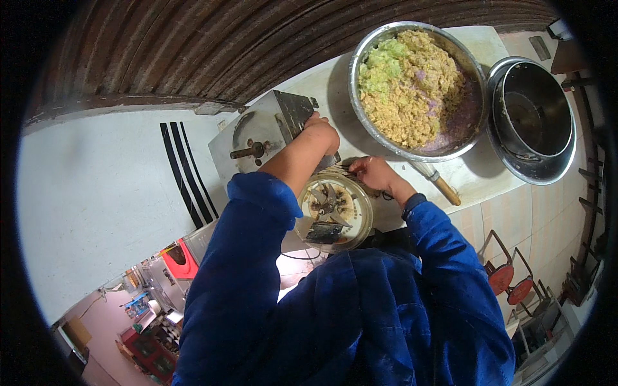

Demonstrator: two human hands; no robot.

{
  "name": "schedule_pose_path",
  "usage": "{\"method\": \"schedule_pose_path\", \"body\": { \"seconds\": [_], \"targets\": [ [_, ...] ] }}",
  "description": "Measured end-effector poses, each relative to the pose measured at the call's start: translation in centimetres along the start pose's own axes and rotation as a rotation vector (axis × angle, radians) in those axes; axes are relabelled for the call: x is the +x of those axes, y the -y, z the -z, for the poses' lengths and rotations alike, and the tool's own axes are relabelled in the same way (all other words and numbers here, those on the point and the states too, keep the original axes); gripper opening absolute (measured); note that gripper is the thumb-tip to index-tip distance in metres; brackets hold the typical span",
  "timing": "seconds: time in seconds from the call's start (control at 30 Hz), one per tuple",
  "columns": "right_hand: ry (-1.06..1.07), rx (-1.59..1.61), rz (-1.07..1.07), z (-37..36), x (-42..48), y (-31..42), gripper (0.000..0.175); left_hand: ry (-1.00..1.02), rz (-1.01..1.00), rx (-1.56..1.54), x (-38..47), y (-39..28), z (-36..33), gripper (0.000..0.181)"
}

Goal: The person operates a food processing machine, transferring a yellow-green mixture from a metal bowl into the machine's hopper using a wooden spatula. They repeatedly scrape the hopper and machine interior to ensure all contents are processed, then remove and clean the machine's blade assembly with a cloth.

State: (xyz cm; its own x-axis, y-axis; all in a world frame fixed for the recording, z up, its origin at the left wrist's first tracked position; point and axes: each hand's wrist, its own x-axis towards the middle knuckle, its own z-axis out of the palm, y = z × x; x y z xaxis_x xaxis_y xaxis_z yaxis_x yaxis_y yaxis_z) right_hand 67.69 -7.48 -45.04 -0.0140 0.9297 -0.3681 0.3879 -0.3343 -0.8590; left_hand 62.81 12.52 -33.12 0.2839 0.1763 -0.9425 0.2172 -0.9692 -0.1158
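Observation:
My left hand rests against the dark side of a boxy metal machine, which has a knobbed handle on its pale face. Its fingers are mostly hidden behind the wrist. To the right of it, my right hand has its fingers bent at some dark, thin, wire-like strands. Whether it grips them is unclear. Close to my body, below both hands, is a round, pale, clear-rimmed housing with several metal blades at its centre. A dark rectangular plate lies at its near side.
A large steel bowl holds yellowish crumbly food with green and purple portions. Beside it, a dark pot sits in a metal basin. A wooden-handled tool lies below the bowl. Red-seated stools stand at right.

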Motion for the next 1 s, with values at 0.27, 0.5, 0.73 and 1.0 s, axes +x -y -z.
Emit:
{"method": "schedule_pose_path", "body": {
  "seconds": [0.27,0.5,0.73,1.0],
  "targets": [
    [0.058,-0.005,-0.012,-0.3,-2.7,-1.0,0.034,0.112,0.052,0.011,3.2,-1.5,0.9,0.048],
    [0.067,-0.041,-0.047,0.1,-2.9,-0.7,0.031,0.019,0.026,0.028,4.8,-1.8,0.0,0.045],
    [-0.014,-0.025,0.087,1.7,-4.6,0.6,0.033,-0.437,-0.098,-0.185,-2.0,-2.1,2.4,0.034],
    [0.322,0.012,0.003,8.5,-6.3,16.6,0.025,-1.155,-0.423,-1.610,-20.6,-3.0,-19.5,0.017]
  ]
}}
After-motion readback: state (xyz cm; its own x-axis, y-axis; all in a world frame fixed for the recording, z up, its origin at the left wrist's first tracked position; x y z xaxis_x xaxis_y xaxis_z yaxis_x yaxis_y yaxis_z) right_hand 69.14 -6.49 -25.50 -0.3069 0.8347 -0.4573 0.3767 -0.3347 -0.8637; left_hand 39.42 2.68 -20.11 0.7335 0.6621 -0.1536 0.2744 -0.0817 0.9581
